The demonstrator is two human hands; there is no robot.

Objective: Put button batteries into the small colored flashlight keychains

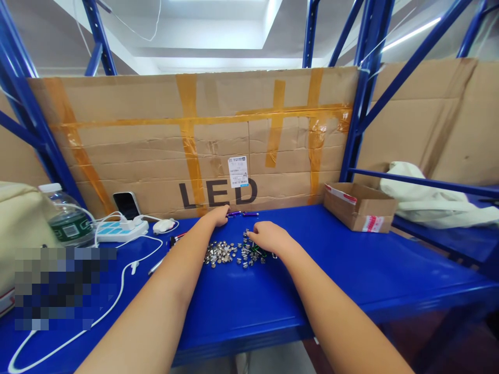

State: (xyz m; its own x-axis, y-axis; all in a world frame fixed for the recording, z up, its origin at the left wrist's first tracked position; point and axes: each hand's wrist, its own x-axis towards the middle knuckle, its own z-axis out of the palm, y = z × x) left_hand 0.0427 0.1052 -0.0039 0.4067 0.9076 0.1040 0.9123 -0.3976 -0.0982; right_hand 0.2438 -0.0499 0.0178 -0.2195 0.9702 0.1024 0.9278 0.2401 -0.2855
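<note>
My left hand [219,215] stretches to the back of the blue table. Its fingers close at the near end of a slim purple pen-like stick [234,213]; the fingertips are mostly hidden. A second purple stick [250,214] lies just to the right. Curled over the right heap is my right hand [268,236], its fingers pinched together; what is between them is too small to make out. Under it lie small silver metal parts [245,254], with some green bits among them. Round silver disc-like pieces [220,252] form another heap beside my left forearm.
At the left are a power strip [117,231] with white cables, a phone [126,205], a water bottle [70,221] and a pale bag [19,228]. An open cardboard box [360,208] stands back right. A large cardboard sheet [156,156] walls off the table's rear.
</note>
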